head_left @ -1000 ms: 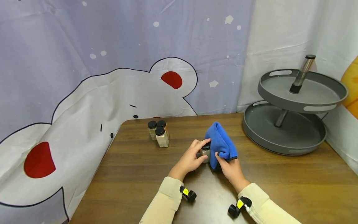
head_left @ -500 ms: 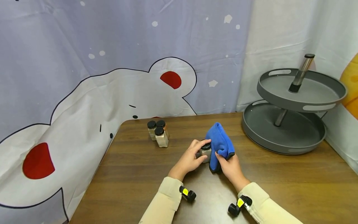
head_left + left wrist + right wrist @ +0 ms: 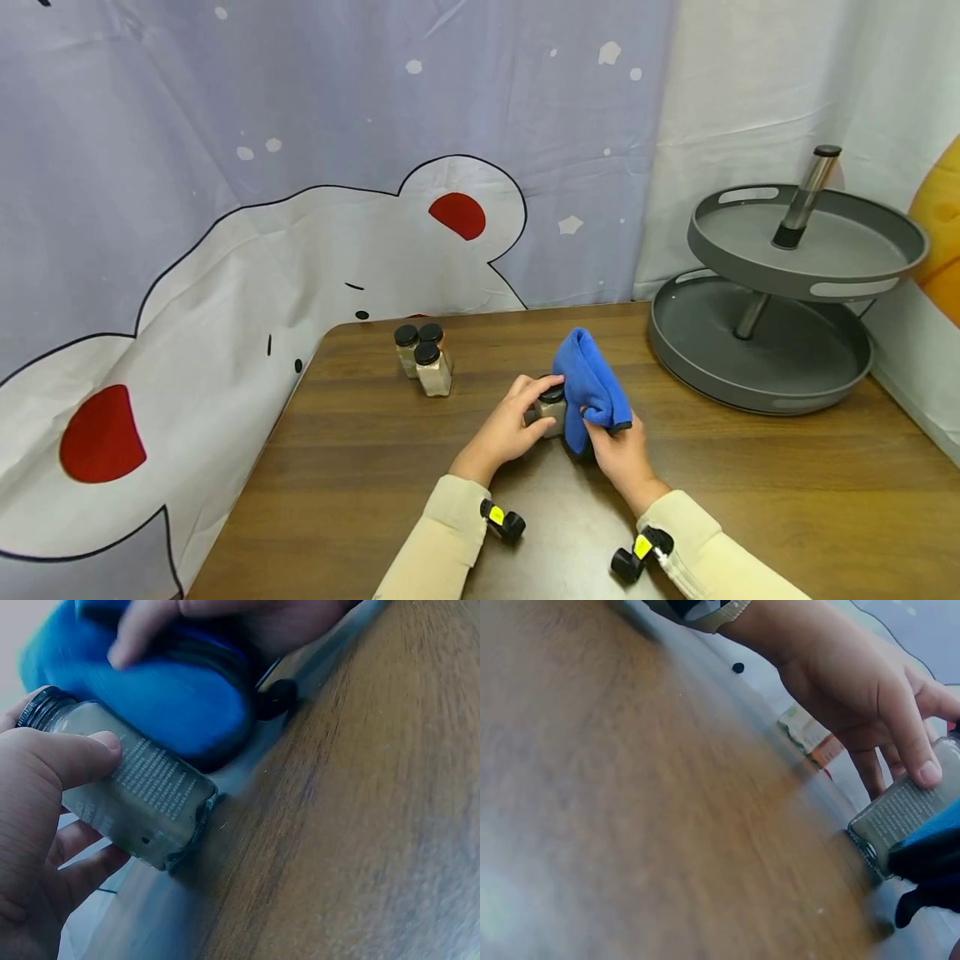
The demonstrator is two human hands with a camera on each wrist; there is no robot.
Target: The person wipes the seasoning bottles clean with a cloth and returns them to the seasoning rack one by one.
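My left hand holds a small glass spice jar with a black lid, thumb and fingers around it. In the left wrist view printed text shows on the jar, its base close to the wooden tabletop; I cannot tell whether it touches. A folded blue cloth with a dark edge is gripped by my right hand, and it lies against or just beside the jar's right side. From the right wrist, the cloth covers part of the jar, and most of my right hand is out of that view.
Three black-lidded spice jars stand close together at the table's back left. A grey two-tier round tray stand occupies the back right. Behind the wooden table hangs a printed curtain.
The blue cloth's lower part swings out a little and then back beside the jar, as my right hand shifts slightly. My left hand and the jar stay nearly in place.
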